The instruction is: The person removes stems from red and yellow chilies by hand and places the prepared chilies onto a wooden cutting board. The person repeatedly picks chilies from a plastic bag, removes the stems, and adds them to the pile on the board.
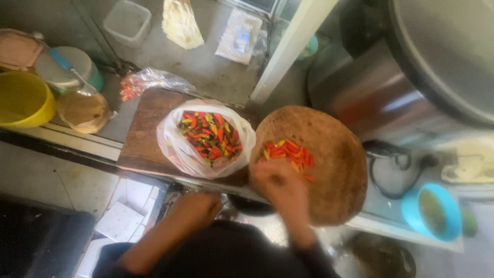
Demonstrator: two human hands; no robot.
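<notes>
Left hand: my left hand point(198, 206) is nearest the camera, low at the counter's front edge below the bag. Its fingers are out of sight, so I cannot tell whether it is open or holding anything.

Right hand: my right hand point(278, 183) rests on the near edge of the round wooden chopping block point(329, 175), fingers curled toward the pile of chillies. The blur hides whether it pinches one.

Chillies on block: a small heap of red and orange chillies point(289, 153) lies on the block just beyond my right hand, touching or almost touching the fingertips.

Handling: I judge these light, smooth-skinned and a little slippery, firm but easy to bruise. The stem end looks the best place to pinch one.

Bag: a white plastic bag point(175, 149), mouth open, holds many more red, orange and green chillies point(210, 135). It sits on a dark wooden board point(146, 128) just left of the block. The bag is thin and floppy, so I would take its rim.

Further back: a yellow bowl point(23, 100), a lidded jar point(82, 109) and a clear container point(127, 21).

Right side: a large steel pot point(401, 87) and a blue bowl point(433, 212).
</notes>
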